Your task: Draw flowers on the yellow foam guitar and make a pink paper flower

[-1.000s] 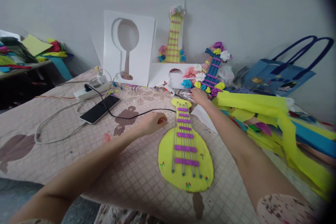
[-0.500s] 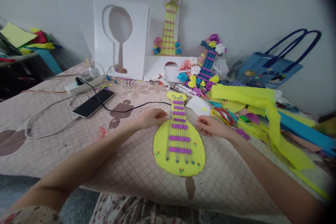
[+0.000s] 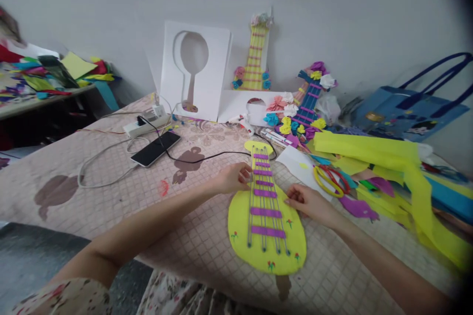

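Left hand (image 3: 233, 177) and right hand (image 3: 305, 201), half-curled, any grip unclear, flank the yellow, purple-barred, guitar-shaped cutout (image 3: 264, 203) at the frame's lower centre, probably laid flat on the cloth-covered desk (image 3: 199, 241) for two-sided reach

Single head cam, person-worn: sits above and short of the yellow guitar cutout's (image 3: 266, 222) round end, slightly left of it. Faces forward and down, along its length. Close to the cutout; wall (image 3: 325, 10) beyond it fills the top.
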Tool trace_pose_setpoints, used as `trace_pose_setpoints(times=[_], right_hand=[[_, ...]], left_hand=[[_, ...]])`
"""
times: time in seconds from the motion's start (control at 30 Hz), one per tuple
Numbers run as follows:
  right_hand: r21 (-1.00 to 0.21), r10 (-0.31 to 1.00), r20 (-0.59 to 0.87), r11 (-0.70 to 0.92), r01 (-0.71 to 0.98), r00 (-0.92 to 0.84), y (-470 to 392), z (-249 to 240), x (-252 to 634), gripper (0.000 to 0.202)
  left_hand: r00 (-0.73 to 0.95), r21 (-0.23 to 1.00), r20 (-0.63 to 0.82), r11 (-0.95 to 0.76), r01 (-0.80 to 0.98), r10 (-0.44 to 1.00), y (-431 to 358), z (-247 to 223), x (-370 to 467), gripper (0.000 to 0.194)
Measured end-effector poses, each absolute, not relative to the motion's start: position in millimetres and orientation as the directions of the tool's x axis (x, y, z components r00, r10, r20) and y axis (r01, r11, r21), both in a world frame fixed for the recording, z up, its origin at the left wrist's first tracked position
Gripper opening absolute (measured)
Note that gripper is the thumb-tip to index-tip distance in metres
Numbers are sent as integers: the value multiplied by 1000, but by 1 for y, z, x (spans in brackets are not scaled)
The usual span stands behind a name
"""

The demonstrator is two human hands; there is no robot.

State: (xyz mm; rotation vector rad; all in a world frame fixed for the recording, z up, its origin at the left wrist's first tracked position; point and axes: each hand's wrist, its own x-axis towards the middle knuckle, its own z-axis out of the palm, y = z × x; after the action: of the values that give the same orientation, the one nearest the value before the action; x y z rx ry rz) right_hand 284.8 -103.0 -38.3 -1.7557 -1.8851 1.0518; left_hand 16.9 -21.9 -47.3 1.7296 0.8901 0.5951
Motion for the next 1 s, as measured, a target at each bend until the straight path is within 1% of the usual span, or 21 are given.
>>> trace_pose_setpoints(times=[0.1,0.17,0.27,0.37,0.5,0.57,0.63,0.73,0.8,0.87,1.0], right_hand=[[-721,962,-213,-37,692,-170,-107,-40,283,27],[-748,957,-234,-67,660,-169,-109,-40,282,29],[-818,929,-322,-177,547,-181,-112,-37,279,34],[-863,881,-405,-279,422,-246,-113,-32,276,41],[-880,828,-464,-391,269,-315,-109,-23,271,36],[-896,834,-443,-395,204,-329,-104,-19,265,34],[-918,857,-396,-359,170,-330,-95,-13,255,34],[-949,888,-315,-285,135,-336,-75,-4,235,33],[-962,899,-272,-251,107,-342,-60,1,221,32],[-971,909,-240,-227,78,-339,-46,3,210,33],[-977,923,-212,-210,41,-323,-37,0,200,37]], left_hand=[[621,971,-60,-97,217,782,-23,-51,15,49],[636,984,-68,-54,171,769,-23,-53,15,49],[638,994,-63,-12,112,768,-24,-54,15,50],[612,996,-64,15,84,788,-26,-49,12,46],[546,993,-102,56,100,832,-26,-35,-3,40],[515,990,-132,84,116,847,-26,-26,-15,43],[518,985,-165,111,134,840,-27,-18,-29,48],[645,976,-208,202,85,735,-28,-7,-50,51],[699,968,-215,246,59,682,-25,1,-63,45],[685,968,-203,247,36,699,-17,9,-77,43],[620,980,-136,196,-29,773,16,28,-110,52]])
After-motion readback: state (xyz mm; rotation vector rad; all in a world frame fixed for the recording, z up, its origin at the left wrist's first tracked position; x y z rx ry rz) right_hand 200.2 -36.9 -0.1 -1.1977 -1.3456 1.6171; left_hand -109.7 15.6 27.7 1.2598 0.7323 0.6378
